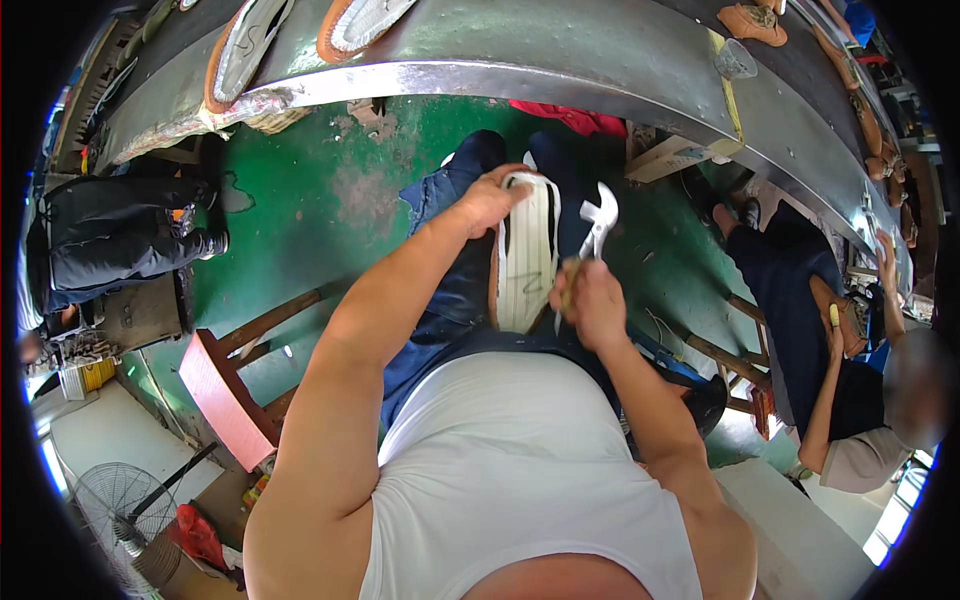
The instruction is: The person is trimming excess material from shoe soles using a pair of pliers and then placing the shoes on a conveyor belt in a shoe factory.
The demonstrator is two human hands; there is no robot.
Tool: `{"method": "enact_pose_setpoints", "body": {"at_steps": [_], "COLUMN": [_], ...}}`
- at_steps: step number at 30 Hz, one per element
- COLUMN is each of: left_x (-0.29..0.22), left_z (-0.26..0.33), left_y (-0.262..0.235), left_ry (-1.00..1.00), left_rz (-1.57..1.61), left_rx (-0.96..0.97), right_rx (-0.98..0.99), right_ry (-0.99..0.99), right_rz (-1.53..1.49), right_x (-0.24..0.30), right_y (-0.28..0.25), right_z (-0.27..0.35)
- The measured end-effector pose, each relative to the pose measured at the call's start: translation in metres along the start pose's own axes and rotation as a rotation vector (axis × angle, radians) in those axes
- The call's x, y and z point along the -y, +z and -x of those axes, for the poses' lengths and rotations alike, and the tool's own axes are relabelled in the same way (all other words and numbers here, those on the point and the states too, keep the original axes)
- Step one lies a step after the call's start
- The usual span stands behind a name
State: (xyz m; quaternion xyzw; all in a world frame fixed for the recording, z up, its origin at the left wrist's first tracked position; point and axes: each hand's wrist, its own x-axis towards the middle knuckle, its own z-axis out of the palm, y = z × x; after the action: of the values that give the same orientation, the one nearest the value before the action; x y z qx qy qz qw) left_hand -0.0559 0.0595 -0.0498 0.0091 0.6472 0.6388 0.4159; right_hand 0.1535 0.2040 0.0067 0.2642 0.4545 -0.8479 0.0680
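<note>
A shoe upper on a last (528,255) lies over my lap with its pale underside turned up and brown leather along one side. My left hand (492,200) is closed around its far end, thumb on the rim. Beside the shoe's right edge, my right hand (594,305) is wrapped round the handles of a pair of lasting pincers (597,222). Their silver, hammer-shaped head points up and away from me, apart from the shoe. The palm side of my right hand is hidden.
A metal-topped workbench (440,75) curves across the front, bearing shoes (240,50) and a plastic cup (735,60). A co-worker (800,300) sits at the right holding a brown shoe; another person's dark-trousered legs (130,225) are at the left. A pink-topped stool (222,400) and a fan (125,515) stand left.
</note>
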Motion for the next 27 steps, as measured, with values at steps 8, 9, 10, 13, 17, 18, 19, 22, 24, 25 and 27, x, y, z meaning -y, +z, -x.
{"method": "enact_pose_setpoints", "body": {"at_steps": [8,9,10,13,17,18,19,22,24,25,27], "left_x": [0.018,0.03,0.04,0.027,-0.018,-0.008,0.011,0.031,0.041,0.047,0.056], "left_z": [0.057,0.065,0.071,0.092,0.118,0.121,0.122,0.131,0.133,0.137,0.138], "left_y": [0.021,0.02,0.018,0.023,0.024,0.023,0.022,0.032,0.035,0.037,0.042], "left_ry": [0.021,0.0,-0.02,-0.038,-0.301,-0.297,-0.159,-0.028,0.093,0.083,0.122], "left_rz": [-0.515,-0.415,-0.314,-0.019,0.245,0.246,0.216,0.124,-0.136,-0.222,-0.129], "left_rx": [-0.243,-0.222,-0.203,-0.006,0.279,0.273,0.251,0.217,0.14,0.122,0.142], "right_rx": [0.024,0.094,0.166,0.129,0.135,0.249,0.362,0.443,0.455,0.468,0.472], "right_ry": [0.012,-0.017,-0.047,0.046,0.038,-0.002,-0.042,-0.249,-0.308,-0.372,-0.306], "right_rz": [0.863,1.033,1.204,1.335,1.448,1.447,1.442,1.512,1.609,1.706,1.863], "right_x": [0.05,0.055,0.057,0.041,0.061,0.068,0.074,0.081,0.086,0.088,0.099], "right_y": [-0.034,-0.026,-0.02,-0.024,-0.019,-0.021,-0.021,-0.021,-0.01,-0.003,0.018], "right_z": [0.043,0.046,0.048,0.04,0.04,0.04,0.039,0.039,0.035,0.033,0.03]}}
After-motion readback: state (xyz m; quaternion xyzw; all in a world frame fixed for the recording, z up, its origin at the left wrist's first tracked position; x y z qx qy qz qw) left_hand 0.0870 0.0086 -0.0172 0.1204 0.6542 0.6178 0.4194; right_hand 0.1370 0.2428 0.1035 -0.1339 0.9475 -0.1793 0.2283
